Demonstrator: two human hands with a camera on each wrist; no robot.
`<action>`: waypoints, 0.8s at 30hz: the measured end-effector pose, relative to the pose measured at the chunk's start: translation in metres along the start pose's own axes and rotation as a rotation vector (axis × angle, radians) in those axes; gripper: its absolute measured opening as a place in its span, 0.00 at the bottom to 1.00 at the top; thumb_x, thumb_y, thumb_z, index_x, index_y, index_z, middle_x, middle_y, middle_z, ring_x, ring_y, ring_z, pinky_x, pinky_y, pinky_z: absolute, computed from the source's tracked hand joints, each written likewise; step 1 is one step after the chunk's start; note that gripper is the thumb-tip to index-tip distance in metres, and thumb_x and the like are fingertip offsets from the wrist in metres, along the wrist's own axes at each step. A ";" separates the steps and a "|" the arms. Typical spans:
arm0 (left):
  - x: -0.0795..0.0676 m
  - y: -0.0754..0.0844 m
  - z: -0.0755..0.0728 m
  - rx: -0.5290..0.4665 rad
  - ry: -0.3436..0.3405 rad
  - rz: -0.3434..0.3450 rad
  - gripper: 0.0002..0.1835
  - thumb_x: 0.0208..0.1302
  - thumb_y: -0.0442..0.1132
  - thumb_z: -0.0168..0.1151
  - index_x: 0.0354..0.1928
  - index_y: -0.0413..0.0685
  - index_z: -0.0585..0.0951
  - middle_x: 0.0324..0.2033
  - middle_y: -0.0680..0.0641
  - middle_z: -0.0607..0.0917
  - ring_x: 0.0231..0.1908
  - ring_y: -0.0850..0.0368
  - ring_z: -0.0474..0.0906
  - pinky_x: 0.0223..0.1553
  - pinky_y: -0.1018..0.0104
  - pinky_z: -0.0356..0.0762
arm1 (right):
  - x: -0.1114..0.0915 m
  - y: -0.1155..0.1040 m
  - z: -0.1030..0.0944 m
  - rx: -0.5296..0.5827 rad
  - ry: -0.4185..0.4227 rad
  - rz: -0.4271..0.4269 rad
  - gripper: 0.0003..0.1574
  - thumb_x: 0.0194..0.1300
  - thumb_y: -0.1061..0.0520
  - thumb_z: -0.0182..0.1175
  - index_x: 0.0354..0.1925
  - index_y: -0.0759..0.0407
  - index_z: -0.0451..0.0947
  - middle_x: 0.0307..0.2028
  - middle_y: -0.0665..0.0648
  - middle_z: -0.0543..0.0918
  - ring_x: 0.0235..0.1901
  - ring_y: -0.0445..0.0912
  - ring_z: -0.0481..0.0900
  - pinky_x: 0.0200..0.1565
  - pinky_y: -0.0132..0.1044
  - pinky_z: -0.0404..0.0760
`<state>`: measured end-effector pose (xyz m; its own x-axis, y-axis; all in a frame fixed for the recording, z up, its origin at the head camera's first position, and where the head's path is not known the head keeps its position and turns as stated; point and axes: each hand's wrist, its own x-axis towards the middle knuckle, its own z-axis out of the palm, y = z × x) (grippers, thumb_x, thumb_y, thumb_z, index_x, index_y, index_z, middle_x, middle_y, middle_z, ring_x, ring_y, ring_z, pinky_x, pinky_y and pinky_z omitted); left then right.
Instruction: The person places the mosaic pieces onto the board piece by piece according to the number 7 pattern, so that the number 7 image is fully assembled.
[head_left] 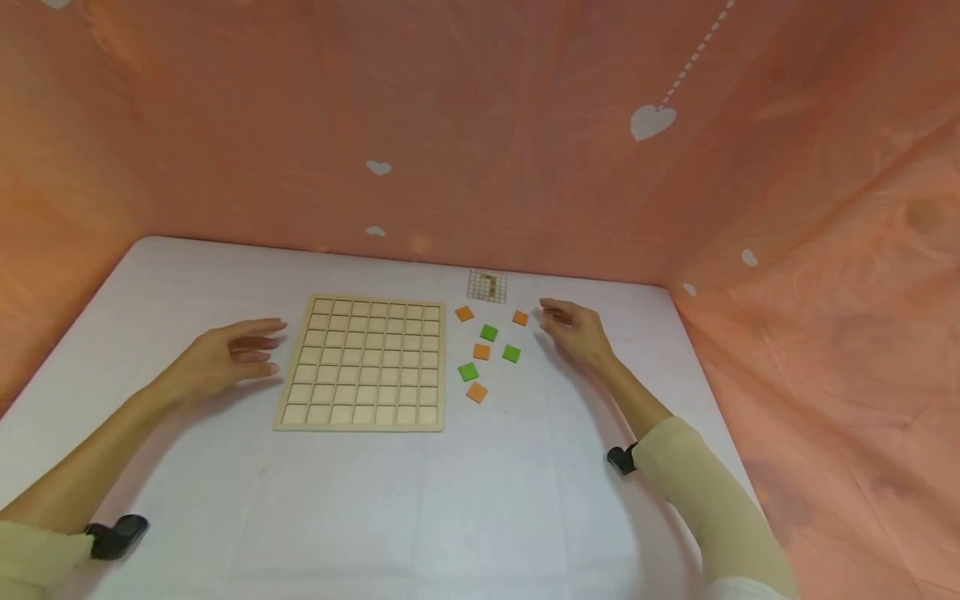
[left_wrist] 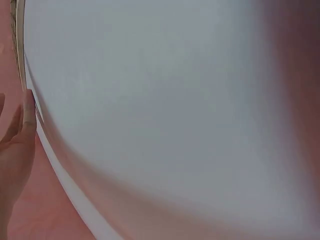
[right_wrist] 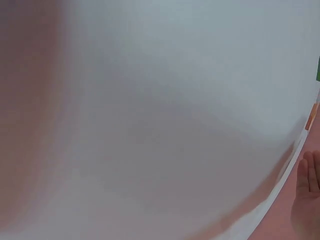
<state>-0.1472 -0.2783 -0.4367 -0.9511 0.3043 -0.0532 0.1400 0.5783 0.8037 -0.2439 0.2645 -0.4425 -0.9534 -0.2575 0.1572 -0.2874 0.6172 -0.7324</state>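
A light wooden grid board (head_left: 360, 431) with square recesses lies on the white table, its cells bare. Just left of it is my left hand (head_left: 221, 357), fingers loosely extended and holding nothing; the left wrist view also shows this hand (left_wrist: 17, 155) near the board's edge (left_wrist: 20, 45). Several small square tiles lie right of the board, among them a green tile (head_left: 512, 353) and an orange tile (head_left: 477, 392). My right hand (head_left: 577, 329) hovers beside the far-right orange tile (head_left: 521, 318), apart from it. In the right wrist view, that hand's fingers (right_wrist: 303, 175) look straight.
Behind the tiles lies a small card with a grid pattern (head_left: 487, 286), near the table's back edge. The white table (head_left: 465, 508) is bordered by orange cloth walls (head_left: 480, 125) with white hearts. A dark wrist device (head_left: 118, 537) sits at each sleeve.
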 end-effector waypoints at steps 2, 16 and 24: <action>0.002 0.000 0.002 0.003 -0.005 -0.007 0.38 0.62 0.39 0.71 0.72 0.38 0.66 0.63 0.31 0.74 0.57 0.35 0.76 0.43 0.81 0.75 | 0.004 -0.001 0.003 0.038 -0.005 0.013 0.24 0.65 0.62 0.65 0.59 0.66 0.79 0.53 0.64 0.83 0.53 0.55 0.82 0.54 0.44 0.79; 0.016 0.007 0.011 -0.012 -0.069 -0.045 0.34 0.62 0.40 0.71 0.67 0.34 0.71 0.60 0.32 0.77 0.56 0.47 0.79 0.45 0.81 0.72 | 0.019 -0.005 0.021 -0.004 -0.039 0.121 0.23 0.63 0.63 0.67 0.57 0.64 0.80 0.51 0.63 0.84 0.49 0.54 0.83 0.51 0.43 0.80; 0.019 0.012 0.014 0.100 -0.061 -0.084 0.29 0.62 0.43 0.71 0.62 0.39 0.77 0.55 0.35 0.82 0.54 0.40 0.79 0.51 0.66 0.72 | 0.022 -0.002 0.031 -0.085 -0.025 0.092 0.20 0.62 0.64 0.68 0.54 0.64 0.83 0.48 0.63 0.82 0.46 0.54 0.80 0.49 0.43 0.78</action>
<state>-0.1604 -0.2554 -0.4365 -0.9426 0.2953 -0.1559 0.0904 0.6753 0.7320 -0.2610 0.2342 -0.4580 -0.9739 -0.2142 0.0746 -0.2063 0.6995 -0.6842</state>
